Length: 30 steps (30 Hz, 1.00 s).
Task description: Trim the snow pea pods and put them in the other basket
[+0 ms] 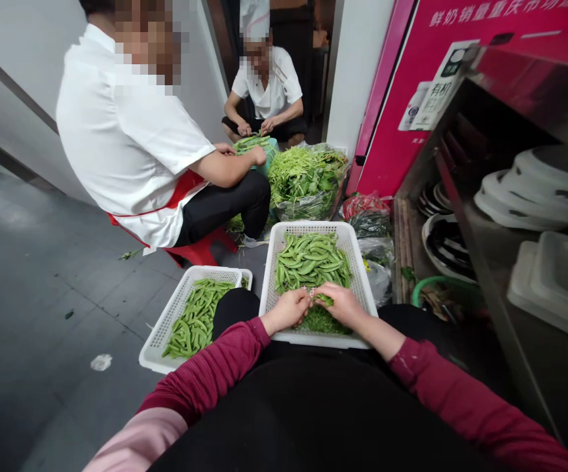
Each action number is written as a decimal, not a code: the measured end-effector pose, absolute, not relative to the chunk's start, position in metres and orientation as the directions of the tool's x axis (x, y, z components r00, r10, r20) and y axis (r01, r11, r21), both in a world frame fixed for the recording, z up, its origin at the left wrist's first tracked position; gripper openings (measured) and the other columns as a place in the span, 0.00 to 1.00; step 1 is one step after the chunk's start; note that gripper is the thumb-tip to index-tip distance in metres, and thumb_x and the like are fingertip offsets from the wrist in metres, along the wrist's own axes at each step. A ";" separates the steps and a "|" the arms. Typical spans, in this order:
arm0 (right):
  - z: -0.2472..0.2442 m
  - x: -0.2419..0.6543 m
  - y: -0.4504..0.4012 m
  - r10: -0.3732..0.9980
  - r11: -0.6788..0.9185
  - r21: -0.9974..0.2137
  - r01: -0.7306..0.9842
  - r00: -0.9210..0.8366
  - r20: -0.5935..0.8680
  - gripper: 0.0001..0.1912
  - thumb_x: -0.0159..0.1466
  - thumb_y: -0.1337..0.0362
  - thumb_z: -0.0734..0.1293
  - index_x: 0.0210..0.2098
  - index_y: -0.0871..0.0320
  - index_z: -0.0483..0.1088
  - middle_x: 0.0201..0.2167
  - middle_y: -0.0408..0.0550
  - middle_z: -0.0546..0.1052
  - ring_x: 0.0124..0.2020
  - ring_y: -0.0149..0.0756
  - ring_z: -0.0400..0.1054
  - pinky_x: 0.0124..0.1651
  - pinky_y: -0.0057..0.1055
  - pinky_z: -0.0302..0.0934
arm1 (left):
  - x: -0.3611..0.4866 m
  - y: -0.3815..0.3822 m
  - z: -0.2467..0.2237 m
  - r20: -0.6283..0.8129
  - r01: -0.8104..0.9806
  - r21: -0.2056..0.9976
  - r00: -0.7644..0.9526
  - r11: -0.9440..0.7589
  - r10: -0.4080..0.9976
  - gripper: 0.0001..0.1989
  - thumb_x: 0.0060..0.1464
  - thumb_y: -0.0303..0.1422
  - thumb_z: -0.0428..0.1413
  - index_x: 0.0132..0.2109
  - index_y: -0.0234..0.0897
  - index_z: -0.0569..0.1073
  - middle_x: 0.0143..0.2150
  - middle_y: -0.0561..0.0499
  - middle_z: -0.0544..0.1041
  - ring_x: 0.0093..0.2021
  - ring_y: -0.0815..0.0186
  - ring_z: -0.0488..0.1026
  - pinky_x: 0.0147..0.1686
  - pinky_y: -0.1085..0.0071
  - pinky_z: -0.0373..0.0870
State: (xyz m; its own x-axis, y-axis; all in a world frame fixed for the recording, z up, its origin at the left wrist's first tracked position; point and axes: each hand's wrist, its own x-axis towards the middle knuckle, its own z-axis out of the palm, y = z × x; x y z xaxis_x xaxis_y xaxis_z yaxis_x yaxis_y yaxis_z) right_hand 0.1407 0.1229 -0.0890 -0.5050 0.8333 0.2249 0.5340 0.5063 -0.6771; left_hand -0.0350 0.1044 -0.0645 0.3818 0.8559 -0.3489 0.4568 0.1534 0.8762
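Note:
On my lap rests a white perforated basket [270, 262] with green pea pods [313, 259] heaped in its far part and a pile of fine green trimmings [325, 321] in the near part. My right hand [345, 305] is closed around a pea pod [323, 299] just above the basket. Close beside it, my left hand [287, 310] is closed in a pinch, and what its fingertips hold is too small to make out. A second white basket [156, 341] stands on the floor to the left, with more pea pods [196, 318] in it.
Two people in white shirts [131, 124] sit ahead, their hands over a heap of greens [308, 174]. One sits on a red stool [202, 248]. At the right stand a shelf with stacked plates [534, 190], a green-rimmed basket [426, 282] and plastic bags [375, 226].

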 end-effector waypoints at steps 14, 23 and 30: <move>-0.063 0.152 0.094 0.994 -0.104 -0.970 -0.220 0.011 -0.109 0.16 0.52 0.58 0.68 0.36 0.59 0.64 0.13 0.36 0.64 0.16 0.27 0.56 0.21 0.25 0.51 | -0.050 0.100 -0.075 -0.302 0.847 0.506 0.352 -0.164 0.886 0.09 0.44 0.27 0.51 0.36 0.32 0.70 0.30 0.50 0.70 0.30 0.69 0.66 0.32 0.75 0.61; -0.067 0.159 0.078 0.997 0.058 -0.938 0.343 -0.061 0.039 0.14 0.55 0.58 0.63 0.39 0.58 0.67 0.24 0.45 0.70 0.26 0.36 0.63 0.29 0.30 0.58 | -0.028 0.087 -0.036 -0.224 0.750 0.487 0.603 -0.448 0.765 0.15 0.55 0.33 0.42 0.31 0.34 0.72 0.27 0.48 0.72 0.29 0.67 0.68 0.33 0.73 0.63; -0.055 0.159 0.081 0.691 0.583 -0.616 0.531 -0.723 0.031 0.07 0.54 0.71 0.61 0.30 0.56 0.70 0.30 0.46 0.70 0.32 0.34 0.63 0.34 0.28 0.55 | -0.030 0.079 -0.036 -0.190 0.681 0.440 0.707 -0.585 0.681 0.11 0.51 0.32 0.47 0.25 0.35 0.70 0.26 0.49 0.72 0.28 0.67 0.68 0.32 0.74 0.62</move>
